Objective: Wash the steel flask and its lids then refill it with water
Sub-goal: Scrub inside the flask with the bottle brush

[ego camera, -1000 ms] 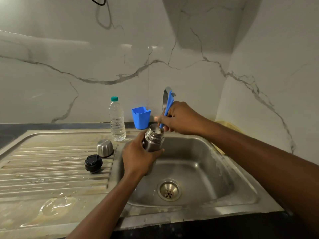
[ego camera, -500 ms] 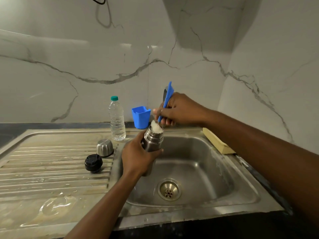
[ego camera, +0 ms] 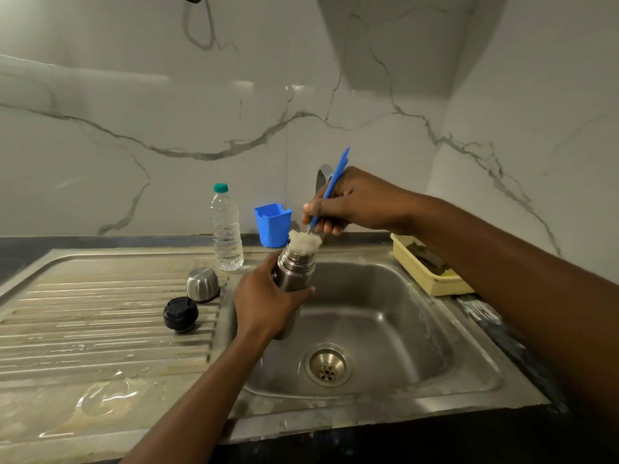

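One steel flask [ego camera: 294, 274], two lids, one brush, one bottle, one blue cup, one tray. That's the whole count.

Flask first: brushed steel, ribbed rings near the neck, open at the top, tilted a bit with its mouth leaning right. Held above the left part of the sink [ego camera: 385, 316], over the basin and clear of the drain [ego camera: 327, 365]. Left hand [ego camera: 264, 304] wrapped round the body, grip closed firmly on it, thumb across the front.

Right hand [ego camera: 348, 202] pinched round the blue handle of the bottle brush [ego camera: 330, 187], grip tight on the stick. White bristle head sitting right at the flask mouth, puffed out above the rim, lower part hidden inside.

Two lids parked on the ribbed drainboard [ego camera: 100, 316] left of the basin: steel cap [ego camera: 202, 284] dome up, black stopper [ego camera: 181, 314] just beside it, nearer the camera, nearly touching.

Clear water bottle [ego camera: 226, 229] with green cap standing upright at the back of the desk, blue cup [ego camera: 273, 226] to its right. Yellow tray [ego camera: 432, 279] at the right edge of the sink, something dark in it, can't tell what. Puddle on the drainboard's near corner.
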Demonstrator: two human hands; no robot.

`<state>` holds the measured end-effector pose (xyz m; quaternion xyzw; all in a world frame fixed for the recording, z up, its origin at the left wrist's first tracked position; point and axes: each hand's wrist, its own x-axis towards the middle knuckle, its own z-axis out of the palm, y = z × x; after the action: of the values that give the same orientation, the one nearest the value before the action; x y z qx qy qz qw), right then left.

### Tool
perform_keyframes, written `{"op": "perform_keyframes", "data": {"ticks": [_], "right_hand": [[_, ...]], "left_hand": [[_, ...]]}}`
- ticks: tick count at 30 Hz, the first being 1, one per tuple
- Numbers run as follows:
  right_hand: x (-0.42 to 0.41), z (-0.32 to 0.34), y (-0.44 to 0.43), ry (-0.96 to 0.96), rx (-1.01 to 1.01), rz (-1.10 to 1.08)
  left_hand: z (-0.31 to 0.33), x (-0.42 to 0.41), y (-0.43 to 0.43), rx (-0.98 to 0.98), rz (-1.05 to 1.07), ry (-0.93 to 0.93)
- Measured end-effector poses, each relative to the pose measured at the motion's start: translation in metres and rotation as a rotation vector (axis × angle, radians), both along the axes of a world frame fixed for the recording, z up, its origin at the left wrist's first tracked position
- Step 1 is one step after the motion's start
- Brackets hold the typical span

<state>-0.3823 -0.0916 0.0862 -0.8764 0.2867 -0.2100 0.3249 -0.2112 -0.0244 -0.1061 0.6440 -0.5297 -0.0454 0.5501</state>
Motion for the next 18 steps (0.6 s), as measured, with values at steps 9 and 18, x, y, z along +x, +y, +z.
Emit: {"op": "perform_keyframes", "data": {"ticks": [9,18], "right_hand": [[0.007,-0.011,0.006,0.131,-0.054,0.034],[0.009,-0.016,0.007,0.203,-0.044,0.014]], "left_hand": [[0.001,0.001,0.001,-0.025,-0.016,0.032],[0.003,-0.004,0.004,-0.018,-0.02,-0.025]]}}
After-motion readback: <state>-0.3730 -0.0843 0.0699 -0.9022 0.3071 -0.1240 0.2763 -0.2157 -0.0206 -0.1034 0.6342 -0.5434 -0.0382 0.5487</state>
